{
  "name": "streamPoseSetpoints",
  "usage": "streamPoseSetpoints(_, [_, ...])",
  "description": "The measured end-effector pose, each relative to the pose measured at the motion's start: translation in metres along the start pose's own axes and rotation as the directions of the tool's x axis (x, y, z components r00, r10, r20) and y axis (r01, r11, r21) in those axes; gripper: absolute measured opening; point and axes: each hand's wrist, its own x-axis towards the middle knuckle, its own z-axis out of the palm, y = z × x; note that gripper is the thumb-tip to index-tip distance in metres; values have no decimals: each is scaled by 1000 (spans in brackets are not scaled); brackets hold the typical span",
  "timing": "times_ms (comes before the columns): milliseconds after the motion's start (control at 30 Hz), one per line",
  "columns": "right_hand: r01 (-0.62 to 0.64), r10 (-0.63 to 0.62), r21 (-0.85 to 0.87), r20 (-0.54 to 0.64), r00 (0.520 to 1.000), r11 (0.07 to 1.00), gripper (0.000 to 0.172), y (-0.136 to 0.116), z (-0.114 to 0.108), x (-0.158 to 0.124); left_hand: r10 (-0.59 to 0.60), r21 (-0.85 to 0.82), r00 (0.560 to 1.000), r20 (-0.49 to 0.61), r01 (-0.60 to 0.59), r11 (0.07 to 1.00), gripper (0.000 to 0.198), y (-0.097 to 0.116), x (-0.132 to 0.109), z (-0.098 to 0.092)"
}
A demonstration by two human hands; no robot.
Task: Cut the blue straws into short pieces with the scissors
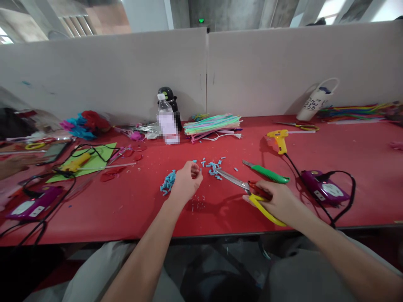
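Observation:
My right hand (278, 201) is wrapped round the handles of a pair of scissors (234, 180), one handle yellow and the other red. Their blades point left, towards small cut blue pieces (215, 166) scattered on the table. My left hand (188, 179) is closed in a pinch; whatever sits at its fingertips is too small to make out. Just left of that hand lies a heap of similar blue pieces (168, 182). Tiny pale scraps (198, 203) dot the red surface below the left fingers. A green utility knife (267, 173) rests beyond the scissors.
A yellow glue gun (278, 139) is corded to a purple box (324, 186) at right. Bundled pipe cleaners (214, 126), a plastic bottle (168, 123) and a white flask (315, 102) stand or lie near the grey partition (126, 75). Another person's hand (19, 164) shows at far left.

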Motion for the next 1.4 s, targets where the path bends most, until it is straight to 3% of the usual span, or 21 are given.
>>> streamPoseSetpoints(267, [-16,22,-56,103,994,998,23,10,3,0,71,30,994,86,-74,997,21,5,-31,-37])
streamPoseSetpoints(400, [-26,34,-62,130,991,998,20,4,3,-1,112,52,985,129,-120,991,18,9,-38,-47])
streamPoseSetpoints(733, [-25,40,-119,122,992,993,21,4,7,-5,95,16,969,228,-101,995,18,19,-41,-49])
streamPoseSetpoints(867, [-29,40,-119,93,995,992,20,6,5,-5,126,68,959,253,-147,987,21,18,-42,-51])
streamPoseSetpoints(1167, [10,-9,-75,23,1000,997,29,4,3,-7,180,114,950,254,-215,970,21,20,-41,-51])
streamPoseSetpoints(1400, [5,-1,-146,28,1000,989,32,-5,0,-8,208,93,949,237,-235,967,17,23,-43,-50])
